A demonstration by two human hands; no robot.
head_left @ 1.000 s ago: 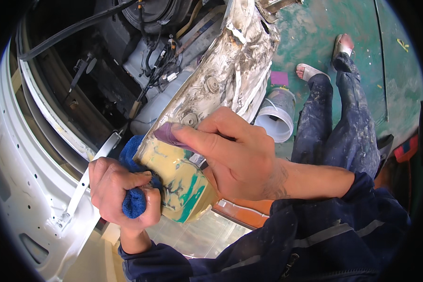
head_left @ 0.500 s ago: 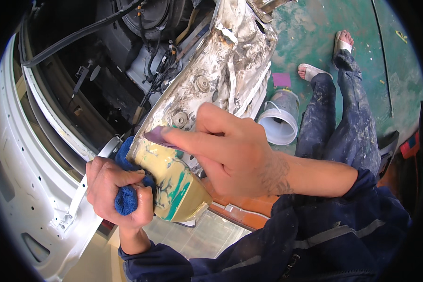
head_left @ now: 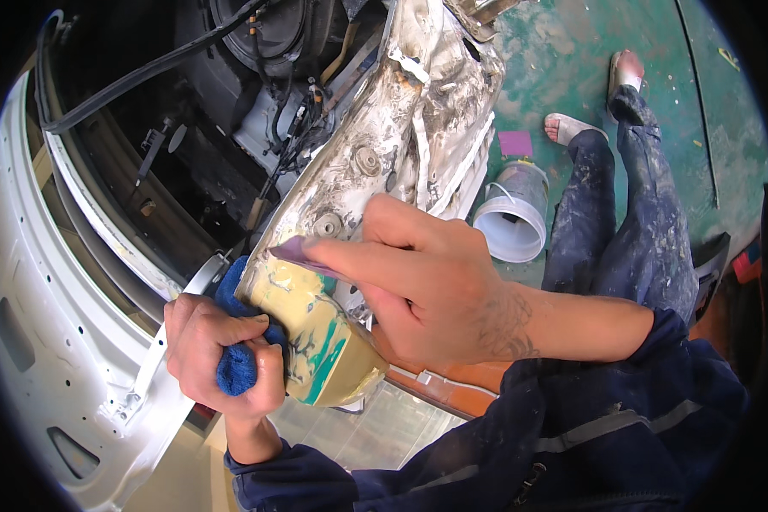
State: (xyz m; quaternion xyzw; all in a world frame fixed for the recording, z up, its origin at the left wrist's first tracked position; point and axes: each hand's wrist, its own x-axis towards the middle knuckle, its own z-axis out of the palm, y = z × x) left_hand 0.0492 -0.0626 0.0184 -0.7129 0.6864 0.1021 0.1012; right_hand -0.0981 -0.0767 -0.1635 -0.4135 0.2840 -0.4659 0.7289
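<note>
Less purple sheet (head_left: 291,251) visible at right hand (head_left: 439,286) than earlier, seemingly tilted.

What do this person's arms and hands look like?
The left hand and right hand wear no gloves. The left sleeve and right sleeve are dark blue; the right one stops higher up. A dark marking, maybe a tattoo, shows near the right wrist.

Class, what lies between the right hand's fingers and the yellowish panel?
The head view shows a purple sheet between the right hand and the panel.
</note>
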